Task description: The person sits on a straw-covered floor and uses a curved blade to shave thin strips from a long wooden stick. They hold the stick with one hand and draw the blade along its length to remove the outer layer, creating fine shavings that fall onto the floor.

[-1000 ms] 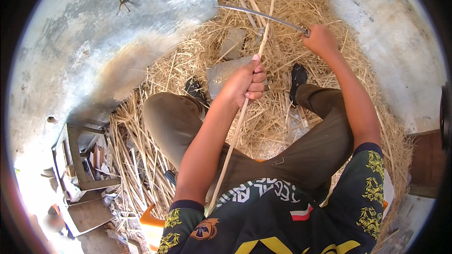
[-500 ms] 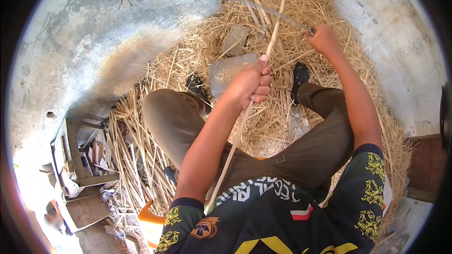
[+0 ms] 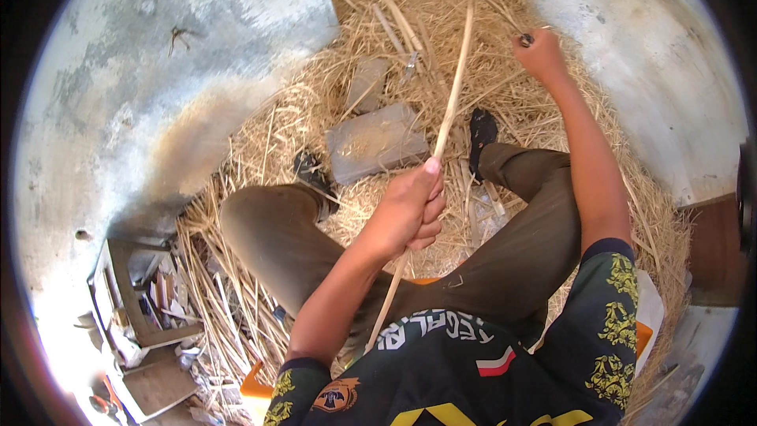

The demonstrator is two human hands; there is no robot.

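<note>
My left hand (image 3: 410,209) is closed around a long, thin, pale wooden stick (image 3: 455,95). The stick slants from beside my shirt up past the top of the picture. Farther off to the right, my right hand (image 3: 542,57) grips the dark handle of a long-bladed knife (image 3: 505,13). Its blade shows as a thin line running up and left towards the stick's upper part. Whether blade and stick touch I cannot tell.
Straw-like shavings (image 3: 441,28) cover the floor between pale walls. A grey block (image 3: 377,142) lies between my feet, with a smaller slab (image 3: 367,85) beyond. At left are a pile of thin sticks (image 3: 229,300) and a wooden frame (image 3: 126,308) with scraps.
My left hand has come down nearer my body. My right hand has moved slightly up, and the blade, seen broad and crossing the stick before, has swung upward and looks much thinner.
</note>
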